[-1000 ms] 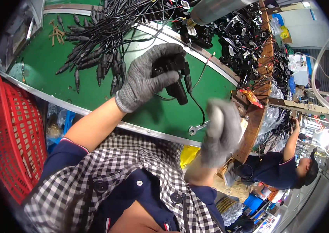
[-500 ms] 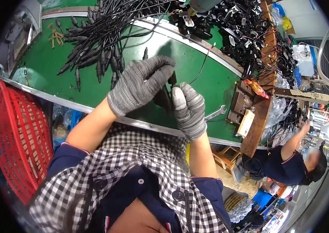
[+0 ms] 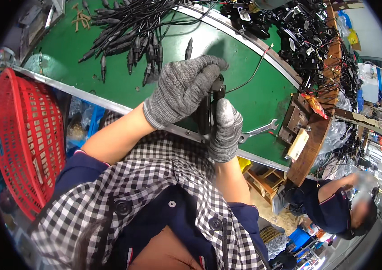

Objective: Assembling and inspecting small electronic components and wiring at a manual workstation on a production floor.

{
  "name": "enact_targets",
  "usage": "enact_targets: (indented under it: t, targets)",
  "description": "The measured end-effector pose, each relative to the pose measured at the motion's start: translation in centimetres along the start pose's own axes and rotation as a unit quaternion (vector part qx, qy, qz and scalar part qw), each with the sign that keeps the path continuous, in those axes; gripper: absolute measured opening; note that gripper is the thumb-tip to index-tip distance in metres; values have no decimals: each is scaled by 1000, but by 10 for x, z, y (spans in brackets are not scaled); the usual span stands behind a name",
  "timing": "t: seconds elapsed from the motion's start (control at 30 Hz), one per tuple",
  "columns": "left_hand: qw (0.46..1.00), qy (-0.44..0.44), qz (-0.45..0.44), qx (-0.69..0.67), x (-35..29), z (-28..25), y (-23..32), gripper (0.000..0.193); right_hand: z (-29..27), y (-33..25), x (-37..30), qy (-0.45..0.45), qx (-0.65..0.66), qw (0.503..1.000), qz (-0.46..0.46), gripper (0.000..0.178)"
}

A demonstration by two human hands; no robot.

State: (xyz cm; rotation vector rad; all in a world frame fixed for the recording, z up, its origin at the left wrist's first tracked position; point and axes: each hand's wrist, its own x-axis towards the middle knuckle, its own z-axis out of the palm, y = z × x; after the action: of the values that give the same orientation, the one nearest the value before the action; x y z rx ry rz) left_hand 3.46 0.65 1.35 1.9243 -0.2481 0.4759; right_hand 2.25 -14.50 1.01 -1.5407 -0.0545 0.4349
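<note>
Both of my hands wear grey knit gloves and meet near the front edge of the green workbench (image 3: 123, 92). My right hand (image 3: 227, 128) is closed round a black tubular part (image 3: 203, 114), its thumb pointing up along it. At the upper end is a small black bracket-like end (image 3: 218, 84), and a thin dark cable (image 3: 250, 80) runs right from there. My left hand (image 3: 184, 90) curls over this end, fingers bent together; its fingertips partly hide what they grip. Just beyond the left hand lies a single black cable connector (image 3: 188, 48).
Many black cables with connectors (image 3: 125, 38) are heaped at the far left. Black parts (image 3: 308, 40) pile up behind a metal rail. A wrench (image 3: 259, 130) and a metal block (image 3: 295, 114) lie at right. A red basket (image 3: 29, 135) stands left; another person (image 3: 330, 202) sits right.
My view has shifted, so the bench things sit further right and higher. The black part between my hands shows more of its tube and end now. Both hands stay on it.
</note>
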Motion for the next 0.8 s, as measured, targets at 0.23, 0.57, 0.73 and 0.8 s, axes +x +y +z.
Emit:
enact_targets:
  t: [0.23, 0.57, 0.73, 0.8]
  targets:
    - [999, 28, -3, 23, -6, 7, -7, 26, -8, 2, 10, -13, -189, 979, -75, 37]
    - [992, 45, 38, 114, -12, 13, 4, 20, 0, 19, 5, 52, -96, 987, -117, 35]
    - [959, 70, 146, 234, -11, 14, -11, 19, -10, 13, 8, -2, 190, 974, 121, 34]
    - [977, 83, 78, 181, -8, 12, -10, 20, -12, 9, 10, -37, 194, 967, 158, 33]
